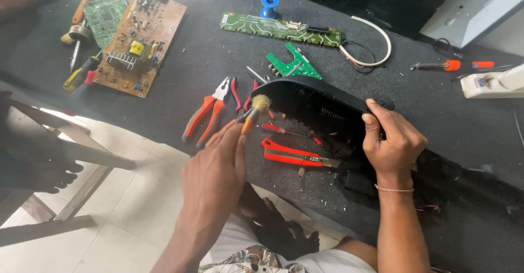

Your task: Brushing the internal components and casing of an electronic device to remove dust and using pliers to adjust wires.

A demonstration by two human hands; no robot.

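The left hand (215,161) is closed around the orange handle of a small brush (255,109), whose pale bristle tip touches the near end of a curved black plastic housing (311,96). The right hand (393,139) clamps the other end of that housing, thumb on top of the rim and fingers wrapped under it, holding it tilted up off the dark tabletop (469,136). The housing spans the space between the two hands.

Just beyond the left hand lies one pair of orange-handled pliers (210,112). Between the hands, under the housing, lie one red utility knife (292,154) and one thin red-handled screwdriver (286,131).

Farther beyond the hands are four circuit boards: a large brown board (139,41) and a green board (103,14) well off beyond the left hand, a long narrow green board (278,28) and a small triangular green board (295,64) straight ahead. A blue spool (269,3) stands near the long board. An orange-handled screwdriver (453,64) lies beyond the right hand. No open container shows its contents.
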